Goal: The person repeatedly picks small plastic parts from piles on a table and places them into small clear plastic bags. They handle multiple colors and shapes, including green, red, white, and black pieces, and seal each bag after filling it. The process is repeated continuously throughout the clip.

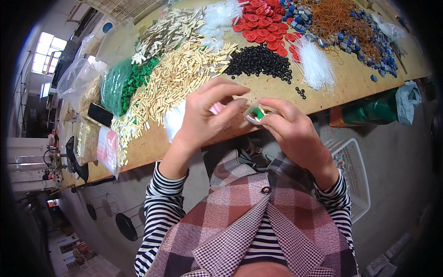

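Observation:
My right hand [290, 128] pinches a small clear plastic bag [254, 113] near the table's front edge; green, red and pale stick-like parts show inside it. Just left of the bag, my left hand [213, 110] is raised with its fingers curved and apart, with no part seen between their tips. Behind it, partly hidden, lie clear bags with pink-red strips [217, 108]. Beyond my hands are piles of short pale wooden rods [176, 76], black rings [259, 60], red plastic wheels [261, 22] and white plastic sticks [313, 64].
Green plastic parts [148, 71], small motors [349, 45] and orange rubber bands [332, 17] cover more of the wooden table [367, 81]. A black phone [100, 114] rests among bags at the left. Below the table, a white basket [363, 187] stands at the right, and round stools [126, 226] at the left.

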Action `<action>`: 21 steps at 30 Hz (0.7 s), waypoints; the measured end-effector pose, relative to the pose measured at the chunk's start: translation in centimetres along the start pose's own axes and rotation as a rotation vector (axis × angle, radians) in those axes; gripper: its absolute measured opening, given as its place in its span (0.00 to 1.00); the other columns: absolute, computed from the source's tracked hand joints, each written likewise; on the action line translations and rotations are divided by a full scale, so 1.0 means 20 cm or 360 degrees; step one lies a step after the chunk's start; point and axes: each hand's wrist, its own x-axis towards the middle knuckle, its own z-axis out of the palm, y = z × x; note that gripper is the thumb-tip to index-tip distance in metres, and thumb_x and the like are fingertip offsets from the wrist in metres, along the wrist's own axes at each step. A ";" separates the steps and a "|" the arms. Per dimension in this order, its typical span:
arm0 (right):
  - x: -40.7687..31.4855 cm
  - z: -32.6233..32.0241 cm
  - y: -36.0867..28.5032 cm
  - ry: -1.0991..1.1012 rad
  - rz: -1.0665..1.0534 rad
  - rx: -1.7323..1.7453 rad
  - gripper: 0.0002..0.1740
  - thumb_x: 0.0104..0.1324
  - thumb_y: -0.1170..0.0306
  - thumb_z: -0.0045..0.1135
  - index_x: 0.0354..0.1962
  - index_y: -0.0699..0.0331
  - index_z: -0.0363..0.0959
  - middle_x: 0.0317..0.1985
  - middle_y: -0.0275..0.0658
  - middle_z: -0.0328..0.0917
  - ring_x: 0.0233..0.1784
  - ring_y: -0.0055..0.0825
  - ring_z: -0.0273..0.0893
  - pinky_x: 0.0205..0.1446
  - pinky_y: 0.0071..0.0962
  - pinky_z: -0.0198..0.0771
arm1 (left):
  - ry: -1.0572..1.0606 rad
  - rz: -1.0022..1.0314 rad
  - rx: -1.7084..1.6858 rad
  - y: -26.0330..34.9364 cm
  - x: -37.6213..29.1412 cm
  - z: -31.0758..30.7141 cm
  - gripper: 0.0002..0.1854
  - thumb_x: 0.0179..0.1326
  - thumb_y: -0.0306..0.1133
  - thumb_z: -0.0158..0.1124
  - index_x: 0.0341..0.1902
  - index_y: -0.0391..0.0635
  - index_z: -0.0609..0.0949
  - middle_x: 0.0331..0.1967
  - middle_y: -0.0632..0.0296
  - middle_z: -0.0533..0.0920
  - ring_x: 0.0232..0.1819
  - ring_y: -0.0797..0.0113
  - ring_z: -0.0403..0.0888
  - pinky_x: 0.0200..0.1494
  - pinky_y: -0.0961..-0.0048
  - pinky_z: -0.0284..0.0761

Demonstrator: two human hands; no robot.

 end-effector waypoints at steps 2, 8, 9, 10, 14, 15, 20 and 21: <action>-0.01 0.00 0.01 0.0041 0.0006 0.0024 0.07 0.61 0.81 0.67 0.39 0.68 0.81 0.58 0.49 0.77 0.59 0.47 0.81 0.56 0.37 0.81 | -0.0173 -0.0122 -0.0227 -0.04 -0.03 0.00 0.13 0.59 0.27 0.74 0.48 0.41 0.88 0.40 0.57 0.88 0.38 0.69 0.87 0.40 0.73 0.81; 0.01 0.01 0.05 0.0010 0.0001 0.0053 0.07 0.63 0.81 0.64 0.40 0.69 0.80 0.59 0.51 0.74 0.64 0.51 0.75 0.64 0.40 0.74 | -0.0263 -0.0419 -0.0407 -0.11 -0.16 0.08 0.07 0.64 0.26 0.71 0.44 0.40 0.90 0.35 0.60 0.89 0.37 0.71 0.85 0.41 0.73 0.77; 0.02 0.01 0.06 -0.0035 0.0027 0.0074 0.07 0.64 0.80 0.63 0.41 0.70 0.79 0.58 0.50 0.75 0.62 0.50 0.76 0.64 0.40 0.73 | -0.0225 -0.0380 -0.0397 -0.11 -0.17 0.10 0.07 0.64 0.26 0.71 0.44 0.40 0.90 0.35 0.60 0.89 0.37 0.71 0.85 0.40 0.73 0.77; 0.02 0.01 0.06 -0.0079 0.0049 0.0087 0.07 0.65 0.80 0.63 0.42 0.70 0.79 0.56 0.50 0.75 0.60 0.49 0.77 0.64 0.39 0.73 | -0.0186 -0.0339 -0.0389 -0.12 -0.18 0.11 0.06 0.64 0.26 0.70 0.43 0.40 0.89 0.35 0.60 0.89 0.37 0.70 0.85 0.40 0.73 0.77; 0.04 0.00 0.06 -0.0295 0.0127 0.0171 0.06 0.67 0.78 0.60 0.42 0.71 0.77 0.51 0.49 0.76 0.53 0.47 0.77 0.57 0.37 0.73 | -0.0087 -0.0174 -0.0248 -0.13 -0.18 0.13 0.06 0.64 0.24 0.70 0.44 0.40 0.89 0.36 0.60 0.89 0.36 0.70 0.85 0.40 0.73 0.77; 0.05 0.00 0.07 -0.0309 0.0137 0.0199 0.06 0.68 0.78 0.60 0.42 0.70 0.77 0.50 0.48 0.76 0.52 0.47 0.77 0.56 0.36 0.73 | -0.0113 -0.0233 -0.0354 -0.13 -0.18 0.14 0.06 0.64 0.24 0.70 0.43 0.40 0.89 0.36 0.60 0.88 0.36 0.71 0.84 0.39 0.73 0.77; 0.06 0.03 0.08 -0.0248 0.0161 0.0293 0.05 0.68 0.79 0.61 0.42 0.69 0.77 0.45 0.46 0.78 0.48 0.43 0.79 0.51 0.33 0.75 | -0.0172 -0.0495 -0.0716 -0.14 -0.21 0.19 0.03 0.65 0.22 0.68 0.41 0.39 0.86 0.36 0.62 0.86 0.37 0.77 0.82 0.38 0.77 0.74; 0.05 0.04 0.08 -0.0198 0.0148 0.0343 0.06 0.69 0.80 0.60 0.43 0.69 0.77 0.45 0.44 0.79 0.47 0.40 0.80 0.51 0.31 0.75 | -0.0093 -0.0503 -0.0775 -0.15 -0.21 0.21 0.02 0.66 0.23 0.68 0.40 0.39 0.86 0.33 0.65 0.85 0.34 0.79 0.80 0.35 0.79 0.72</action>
